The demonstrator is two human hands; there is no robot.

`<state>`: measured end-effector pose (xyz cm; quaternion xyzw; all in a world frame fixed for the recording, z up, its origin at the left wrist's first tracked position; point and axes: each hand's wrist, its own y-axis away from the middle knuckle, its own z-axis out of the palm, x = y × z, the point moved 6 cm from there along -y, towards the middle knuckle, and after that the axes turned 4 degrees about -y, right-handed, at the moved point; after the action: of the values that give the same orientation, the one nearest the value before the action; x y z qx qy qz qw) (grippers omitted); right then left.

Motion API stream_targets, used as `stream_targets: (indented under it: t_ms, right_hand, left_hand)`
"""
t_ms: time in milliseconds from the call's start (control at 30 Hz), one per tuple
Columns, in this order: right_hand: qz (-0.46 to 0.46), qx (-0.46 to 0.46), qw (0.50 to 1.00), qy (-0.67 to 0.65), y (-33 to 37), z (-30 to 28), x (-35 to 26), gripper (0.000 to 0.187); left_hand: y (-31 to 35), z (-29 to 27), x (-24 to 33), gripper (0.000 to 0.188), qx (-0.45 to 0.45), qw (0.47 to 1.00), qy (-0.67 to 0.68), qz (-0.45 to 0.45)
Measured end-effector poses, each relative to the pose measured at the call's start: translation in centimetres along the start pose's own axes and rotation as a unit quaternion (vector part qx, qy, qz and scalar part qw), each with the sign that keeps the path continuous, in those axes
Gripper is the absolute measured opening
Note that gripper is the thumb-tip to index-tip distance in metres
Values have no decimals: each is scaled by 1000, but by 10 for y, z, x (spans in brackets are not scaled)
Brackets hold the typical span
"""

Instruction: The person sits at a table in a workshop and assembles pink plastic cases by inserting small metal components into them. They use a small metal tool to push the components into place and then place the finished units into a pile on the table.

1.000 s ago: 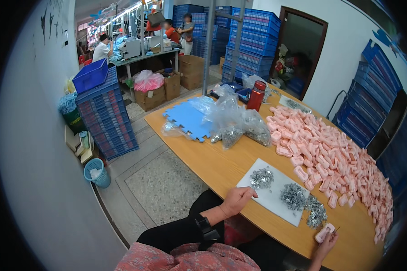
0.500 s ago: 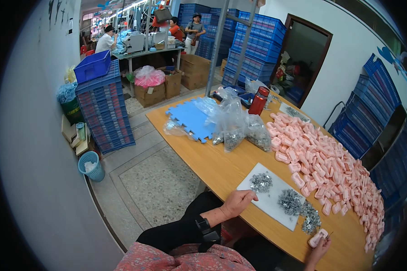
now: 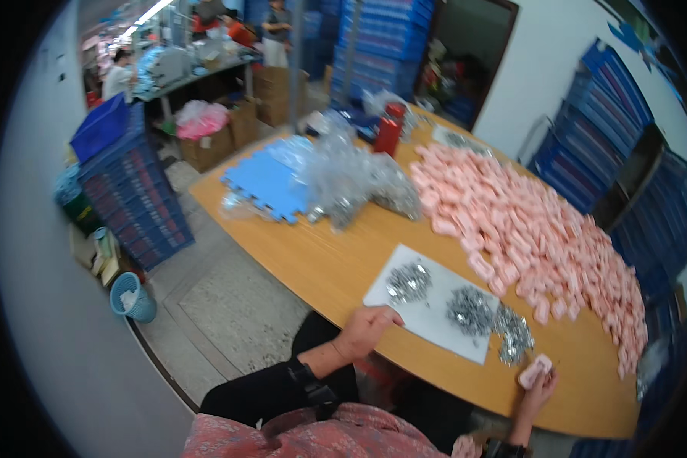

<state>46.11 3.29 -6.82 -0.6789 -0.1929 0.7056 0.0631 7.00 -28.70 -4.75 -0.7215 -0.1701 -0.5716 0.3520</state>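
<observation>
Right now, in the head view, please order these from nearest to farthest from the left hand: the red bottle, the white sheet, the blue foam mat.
From the left hand:
1. White sheet, touching it.
2. Blue foam mat, farther up the table, left.
3. Red bottle, at the far end.

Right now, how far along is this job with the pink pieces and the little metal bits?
Done: cannot tell; no finished batch stands apart. In hand: the right hand holds one pink piece beside the metal bits on the white sheet, whose near edge the left hand touches. Left: a big heap of pink pieces covers the table.
</observation>
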Motion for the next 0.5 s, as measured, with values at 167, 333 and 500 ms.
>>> stream_targets:
  t_ms: [167,333,500]
  right_hand:
    - [26,11,999,30,1,-5,9,34]
    - [38,17,995,91,-4,-1,-2,28]
    - [38,68,992,100,-3,11,-1,30]
  left_hand:
    - [-2,-2,5,30,-40,999,10,-18]
    - [-9,1,14,35,-56,992,-103,49]
    - [-10,4,-5,44,-115,993,-34,6]
